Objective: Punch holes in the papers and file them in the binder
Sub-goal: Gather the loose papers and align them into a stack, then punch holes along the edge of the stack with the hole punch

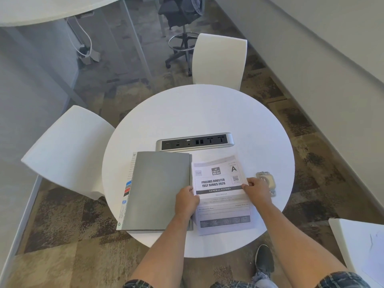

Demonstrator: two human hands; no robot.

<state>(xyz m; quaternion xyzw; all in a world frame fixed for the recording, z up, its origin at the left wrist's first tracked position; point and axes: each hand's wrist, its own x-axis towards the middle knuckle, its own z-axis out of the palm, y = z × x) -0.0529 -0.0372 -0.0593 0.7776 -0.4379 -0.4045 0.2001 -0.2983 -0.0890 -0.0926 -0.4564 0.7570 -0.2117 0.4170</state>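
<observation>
A closed grey binder (158, 190) lies on the round white table (207, 113), with coloured index tabs showing at its left edge. Right of it lies a stack of printed papers (220, 183) headed "PRELIMS BOOSTER TEST SERIES 2026". My left hand (186, 199) grips the stack's left edge, resting partly over the binder's right side. My right hand (257, 191) pinches the stack's right edge. The top of the stack is lifted slightly. A pale hole punch (267, 180) sits just right of my right hand, partly hidden by it.
A silver socket strip (195, 141) is set into the table behind the binder. White chairs stand at the left (66, 146) and at the far side (220, 59). A white surface with paper (363, 246) is at the lower right. My foot (264, 258) is under the table edge.
</observation>
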